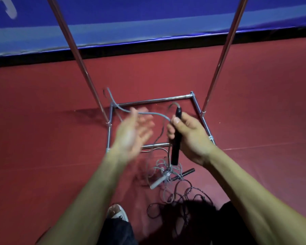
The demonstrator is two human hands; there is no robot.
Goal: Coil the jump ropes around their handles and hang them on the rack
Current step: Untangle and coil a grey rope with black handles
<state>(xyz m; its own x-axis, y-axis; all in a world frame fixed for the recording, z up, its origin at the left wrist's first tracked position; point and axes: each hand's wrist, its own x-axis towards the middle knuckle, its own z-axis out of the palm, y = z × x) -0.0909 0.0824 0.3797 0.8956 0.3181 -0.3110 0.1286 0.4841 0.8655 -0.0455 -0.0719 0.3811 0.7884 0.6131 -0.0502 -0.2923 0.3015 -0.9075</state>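
My right hand (187, 137) grips a black jump-rope handle (176, 149) upright in front of me. A grey rope (148, 113) leaves the handle's top and runs left over the fingers of my left hand (134, 131). That hand is blurred, with its fingers spread. Whether it holds the rope I cannot tell. Below the handle lies a tangle of grey rope (166, 174) with a light handle (156, 183) and a black handle (188, 172) on the red floor. A dark rope (187, 193) lies in loops nearer to me.
A chrome rack stands just ahead: two uprights (81, 62) (224, 50) rise from a square base frame (154, 100) on the red floor. A blue padded wall (148, 20) runs behind it. My shoe (117, 212) and dark trousers are at the bottom.
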